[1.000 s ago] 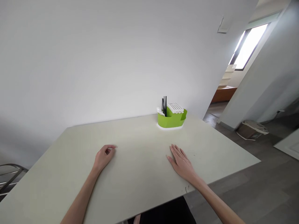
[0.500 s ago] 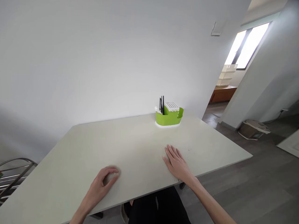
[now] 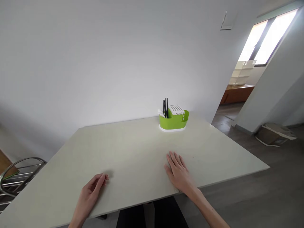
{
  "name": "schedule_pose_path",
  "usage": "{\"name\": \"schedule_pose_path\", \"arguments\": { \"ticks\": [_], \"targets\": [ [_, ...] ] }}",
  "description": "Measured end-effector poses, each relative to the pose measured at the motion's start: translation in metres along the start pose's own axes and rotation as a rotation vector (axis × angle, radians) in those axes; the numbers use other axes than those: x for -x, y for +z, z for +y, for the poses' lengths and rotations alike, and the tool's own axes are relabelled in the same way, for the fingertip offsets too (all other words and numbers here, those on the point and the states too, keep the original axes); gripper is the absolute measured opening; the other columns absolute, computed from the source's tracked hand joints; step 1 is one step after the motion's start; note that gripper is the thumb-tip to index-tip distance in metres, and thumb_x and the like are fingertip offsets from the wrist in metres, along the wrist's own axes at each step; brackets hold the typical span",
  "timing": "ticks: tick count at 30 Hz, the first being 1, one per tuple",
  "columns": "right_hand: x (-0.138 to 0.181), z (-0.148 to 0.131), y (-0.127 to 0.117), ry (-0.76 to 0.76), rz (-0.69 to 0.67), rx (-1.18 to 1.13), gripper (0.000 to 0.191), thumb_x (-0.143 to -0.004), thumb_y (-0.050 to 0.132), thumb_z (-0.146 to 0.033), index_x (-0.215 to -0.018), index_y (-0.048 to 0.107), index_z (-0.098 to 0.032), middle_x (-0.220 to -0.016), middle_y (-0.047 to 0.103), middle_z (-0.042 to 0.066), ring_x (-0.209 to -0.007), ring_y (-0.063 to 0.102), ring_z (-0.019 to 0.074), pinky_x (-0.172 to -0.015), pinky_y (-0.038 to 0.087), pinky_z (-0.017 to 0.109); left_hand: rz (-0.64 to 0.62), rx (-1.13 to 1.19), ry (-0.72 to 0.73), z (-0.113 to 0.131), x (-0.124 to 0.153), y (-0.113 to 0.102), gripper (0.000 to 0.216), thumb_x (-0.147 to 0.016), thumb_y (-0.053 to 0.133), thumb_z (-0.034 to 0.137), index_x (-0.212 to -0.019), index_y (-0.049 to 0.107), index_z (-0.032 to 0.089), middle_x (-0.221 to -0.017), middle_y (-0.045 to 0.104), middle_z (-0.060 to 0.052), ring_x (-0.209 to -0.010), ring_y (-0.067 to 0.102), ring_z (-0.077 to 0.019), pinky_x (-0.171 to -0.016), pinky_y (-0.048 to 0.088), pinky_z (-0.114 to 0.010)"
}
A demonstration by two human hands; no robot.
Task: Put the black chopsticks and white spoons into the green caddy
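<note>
My left hand (image 3: 89,197) is at the front left of the pale table (image 3: 123,148), close above or resting on its top. Its fingers are curled and the thumb meets them; nothing shows between them. My right hand (image 3: 178,173) lies palm down near the front edge, fingers stretched out and a little apart, holding nothing. Beyond it, against the wall, stands a green cutlery holder (image 3: 173,123) on a white base. Black chopsticks (image 3: 165,107) and a white spoon (image 3: 161,113) stick up from its left side, and a white slotted block (image 3: 176,109) sits toward its right.
A white wall (image 3: 118,63) rises behind the table. To the left is a metal-tube rack or chair (image 3: 21,177). A grey-brown bin (image 3: 275,134) stands on the floor at right. A doorway at the right shows a window and a white shelf unit (image 3: 242,72).
My left hand has moved left, and its thumb and fingers, which were apart, have come together. My right hand stays flat on the table. The view has shifted slightly.
</note>
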State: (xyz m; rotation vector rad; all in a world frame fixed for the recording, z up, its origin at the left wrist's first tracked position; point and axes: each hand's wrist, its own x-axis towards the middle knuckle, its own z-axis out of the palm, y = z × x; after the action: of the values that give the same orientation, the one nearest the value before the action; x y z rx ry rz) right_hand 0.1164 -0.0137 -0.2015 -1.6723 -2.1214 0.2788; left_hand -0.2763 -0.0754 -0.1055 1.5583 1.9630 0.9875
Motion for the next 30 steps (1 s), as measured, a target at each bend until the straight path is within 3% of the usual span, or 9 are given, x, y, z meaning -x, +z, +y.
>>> {"name": "schedule_pose_path", "arguments": {
  "ticks": [15, 30],
  "targets": [
    [-0.001, 0.003, -0.001, 0.01, -0.008, -0.02, 0.074, -0.109, 0.02, -0.062, -0.167, 0.035, -0.018, -0.176, 0.019, 0.005, -0.164, 0.012, 0.0278, -0.134, 0.015, 0.049, 0.018, -0.044, 0.037, -0.001, -0.001, 0.005, 0.062, -0.09, 0.05, 0.078, -0.088, 0.072, 0.021, -0.077, 0.069, -0.003, -0.079, 0.065, -0.0203, -0.073, 0.049, -0.025],
    [-0.005, -0.001, -0.011, 0.013, -0.028, -0.023, 0.075, -0.109, 0.02, -0.064, -0.166, 0.035, -0.018, -0.175, 0.019, 0.004, -0.164, 0.013, 0.0268, -0.134, 0.017, 0.048, 0.001, -0.074, 0.068, 0.006, -0.002, 0.004, 0.066, -0.086, 0.049, 0.082, -0.087, 0.072, 0.021, -0.074, 0.069, -0.002, -0.073, 0.064, -0.02, -0.066, 0.049, -0.025]
  ]
}}
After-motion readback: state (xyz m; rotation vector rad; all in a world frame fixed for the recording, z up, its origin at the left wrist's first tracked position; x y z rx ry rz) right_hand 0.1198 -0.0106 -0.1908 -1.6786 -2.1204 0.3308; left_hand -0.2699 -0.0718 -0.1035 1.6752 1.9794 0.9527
